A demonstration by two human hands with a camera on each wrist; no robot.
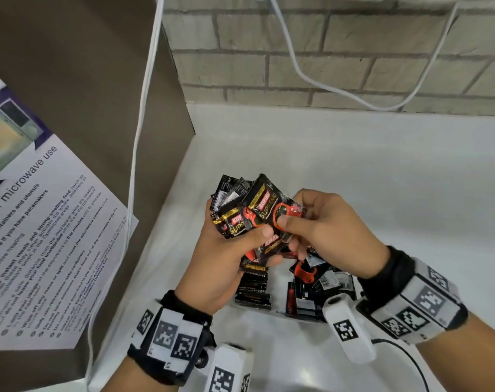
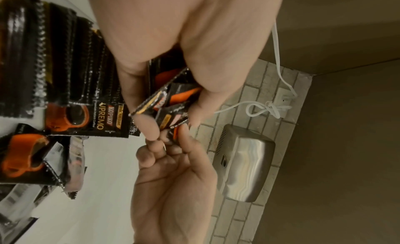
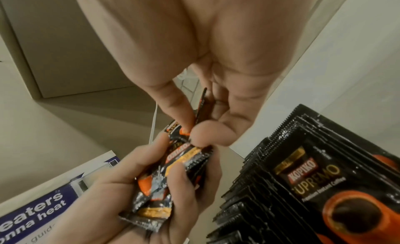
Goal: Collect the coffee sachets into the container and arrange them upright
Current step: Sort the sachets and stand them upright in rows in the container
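Sachets (image 1: 256, 219) sit fanned in a loose bunch in your left hand (image 1: 223, 261), held up above the container (image 1: 302, 316), not yet in it. Your left thumb presses across the front of the bunch while the fingers curl round its back, so the stack is gripped, though the packs lie at mixed angles and some face backwards. Your right hand (image 1: 325, 233) pinches the front sachet between thumb and forefinger, and the right wrist view shows that pinch closing on the pack's edge; I judge you are squaring the bunch or pulling one pack free to turn it. Below your hands, the container already holds a row of sachets (image 3: 288, 179) standing on edge, packed face to back, so part of the job looks done. Beside that row, a few loose sachets (image 2: 32, 155) lie tilted and flat, one showing its barcode side, and these still need standing up. What is left, as far as I can judge: line up the bunch in your hand, set it upright next to the standing row, then right the fallen ones. The container rests on the white counter (image 1: 382, 193), near the wall.
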